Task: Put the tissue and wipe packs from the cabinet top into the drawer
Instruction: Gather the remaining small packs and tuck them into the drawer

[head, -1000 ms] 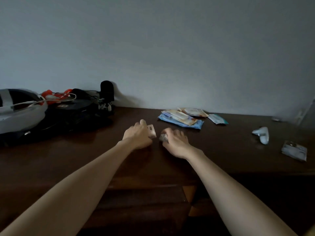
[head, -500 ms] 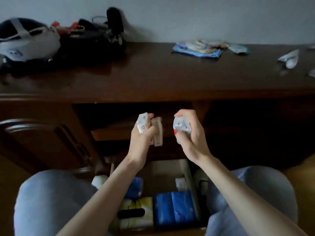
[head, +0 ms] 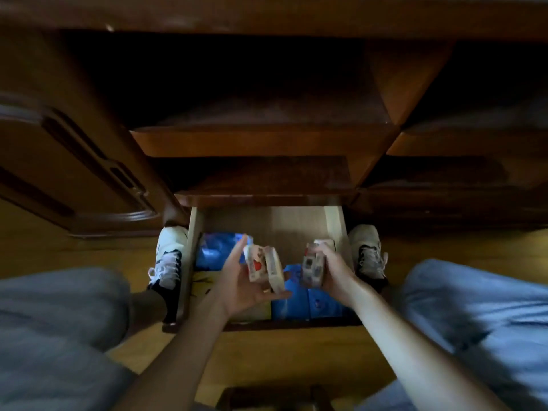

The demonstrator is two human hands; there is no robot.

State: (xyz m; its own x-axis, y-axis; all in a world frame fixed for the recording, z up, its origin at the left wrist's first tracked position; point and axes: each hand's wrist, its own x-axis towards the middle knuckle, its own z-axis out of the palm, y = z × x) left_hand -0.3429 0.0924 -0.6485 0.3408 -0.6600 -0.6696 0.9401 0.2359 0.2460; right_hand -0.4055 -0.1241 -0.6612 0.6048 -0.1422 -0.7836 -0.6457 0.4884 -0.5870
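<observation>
Both hands hang low in the frame's centre over the open drawer (head: 333,221), the left hand (head: 237,280) cradling two small tissue packs (head: 264,266) and the right hand (head: 332,269) gripping another pack (head: 311,266), so the placing step seems underway and next calls for lowering them onto the blue packs (head: 308,301) inside.

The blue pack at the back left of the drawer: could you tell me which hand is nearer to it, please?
Left. The left hand has its fingertips over the blue pack; the right hand is across the drawer.
</observation>
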